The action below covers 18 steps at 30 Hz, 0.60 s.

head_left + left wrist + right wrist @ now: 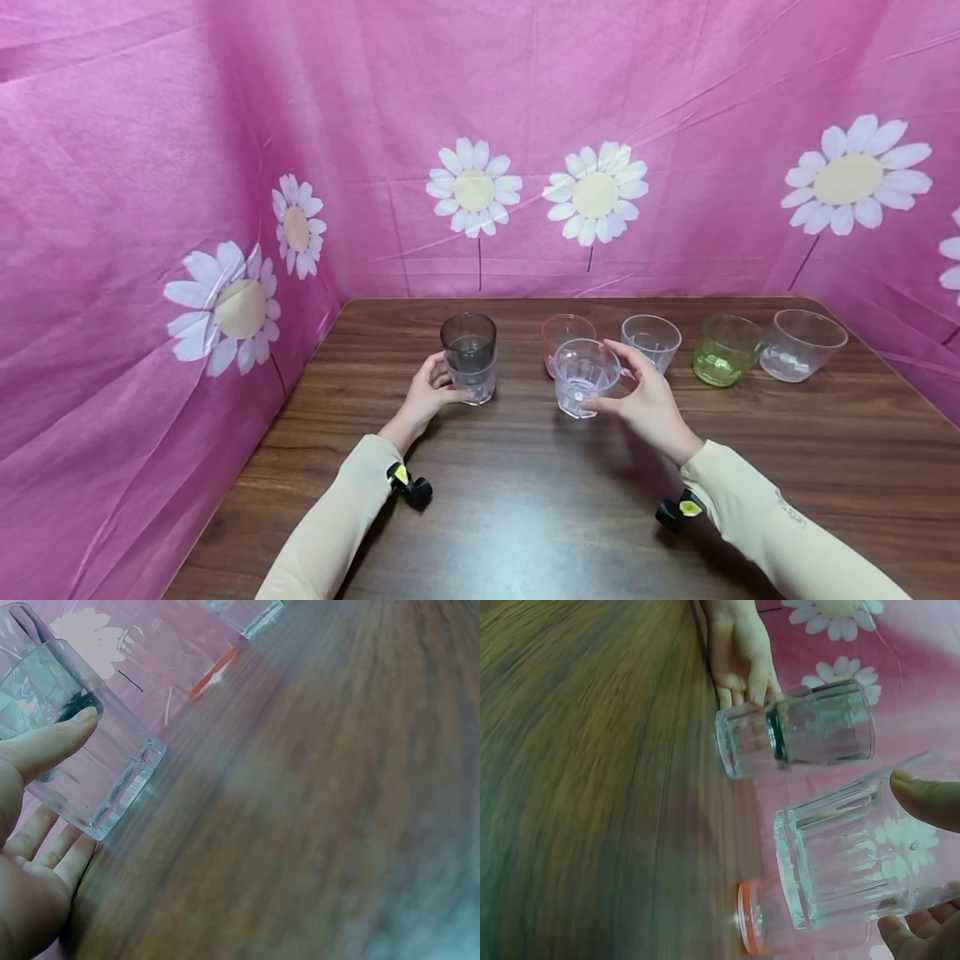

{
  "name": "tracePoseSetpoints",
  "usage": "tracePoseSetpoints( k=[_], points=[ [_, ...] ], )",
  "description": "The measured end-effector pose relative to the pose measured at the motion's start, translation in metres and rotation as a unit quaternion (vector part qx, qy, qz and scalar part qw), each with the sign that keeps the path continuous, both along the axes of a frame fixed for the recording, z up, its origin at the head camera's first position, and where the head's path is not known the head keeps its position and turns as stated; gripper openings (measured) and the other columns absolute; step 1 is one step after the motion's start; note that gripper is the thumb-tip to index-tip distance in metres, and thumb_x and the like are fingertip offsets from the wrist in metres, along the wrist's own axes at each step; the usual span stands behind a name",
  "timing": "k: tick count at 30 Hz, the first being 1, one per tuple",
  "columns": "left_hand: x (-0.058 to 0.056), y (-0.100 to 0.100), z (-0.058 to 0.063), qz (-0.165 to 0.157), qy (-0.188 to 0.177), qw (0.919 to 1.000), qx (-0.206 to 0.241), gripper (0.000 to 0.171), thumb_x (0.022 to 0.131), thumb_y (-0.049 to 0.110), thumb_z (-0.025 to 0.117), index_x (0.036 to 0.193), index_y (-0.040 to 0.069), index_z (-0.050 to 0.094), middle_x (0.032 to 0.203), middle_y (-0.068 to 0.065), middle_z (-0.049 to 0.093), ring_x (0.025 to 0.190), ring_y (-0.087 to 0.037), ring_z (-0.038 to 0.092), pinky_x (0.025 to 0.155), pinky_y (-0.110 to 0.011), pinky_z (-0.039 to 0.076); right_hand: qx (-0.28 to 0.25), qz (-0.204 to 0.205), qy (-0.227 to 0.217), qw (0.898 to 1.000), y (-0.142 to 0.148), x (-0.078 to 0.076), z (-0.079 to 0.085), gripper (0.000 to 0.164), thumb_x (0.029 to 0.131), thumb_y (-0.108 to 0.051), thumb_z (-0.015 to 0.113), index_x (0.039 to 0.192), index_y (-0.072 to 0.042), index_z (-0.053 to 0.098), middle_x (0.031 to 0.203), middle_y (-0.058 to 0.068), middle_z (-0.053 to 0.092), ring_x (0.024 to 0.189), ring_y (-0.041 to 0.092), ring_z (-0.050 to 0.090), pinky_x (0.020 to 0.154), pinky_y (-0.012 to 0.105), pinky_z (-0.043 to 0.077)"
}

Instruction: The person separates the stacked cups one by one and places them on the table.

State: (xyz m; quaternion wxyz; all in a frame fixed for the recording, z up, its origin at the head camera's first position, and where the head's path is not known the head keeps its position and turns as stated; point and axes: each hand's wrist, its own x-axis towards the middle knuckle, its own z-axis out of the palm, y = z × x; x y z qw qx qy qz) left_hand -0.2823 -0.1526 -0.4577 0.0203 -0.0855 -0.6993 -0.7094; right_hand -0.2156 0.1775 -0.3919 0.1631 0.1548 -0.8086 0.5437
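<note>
My left hand (429,398) grips a clear cup (482,387) low on its side, thumb in front and fingers behind. A smoky dark cup (469,337) sits nested in that clear cup, its upper part standing out above the rim. In the left wrist view the thumb (64,739) lies across the clear wall. My right hand (648,408) holds another clear cup (585,379) between thumb and fingers, tilted and raised off the wood in the right wrist view. Behind it stands a cup with a reddish-orange tint (558,329), partly hidden.
To the right along the back of the brown wooden table (480,500) stand a clear cup (651,333), a green cup (723,354) and a wider clear cup (802,346). A pink cloth (375,125) with white daisies hangs around the table's back and sides.
</note>
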Motion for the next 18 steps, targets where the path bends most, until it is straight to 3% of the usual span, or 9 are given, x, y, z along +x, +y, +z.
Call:
tracePoseSetpoints(
  k=[10,18],
  points=[
    [-0.001,0.001,0.001,0.000,-0.003,1.0000,-0.003,0.076,0.070,-0.018,0.076,0.137,-0.004,0.045,0.125,-0.018,0.061,0.103,-0.020,0.061,0.094,-0.032,0.051,0.010,-0.023,0.013,1.000,0.021,0.003,-0.007,0.089,0.060,0.007,0.090,0.138,0.008,0.048,0.131,0.025,0.055,0.115,0.006,0.050,0.094,0.011,0.043],
    [-0.001,0.001,0.000,0.001,0.000,1.0000,-0.001,0.075,0.069,-0.019,0.076,0.136,-0.005,0.046,0.125,-0.020,0.061,0.104,-0.021,0.062,0.094,-0.034,0.051,0.026,-0.046,0.011,0.999,0.036,0.011,-0.010,0.089,0.061,0.005,0.091,0.139,0.007,0.048,0.126,0.020,0.054,0.110,0.005,0.048,0.092,0.006,0.040]
  ],
)
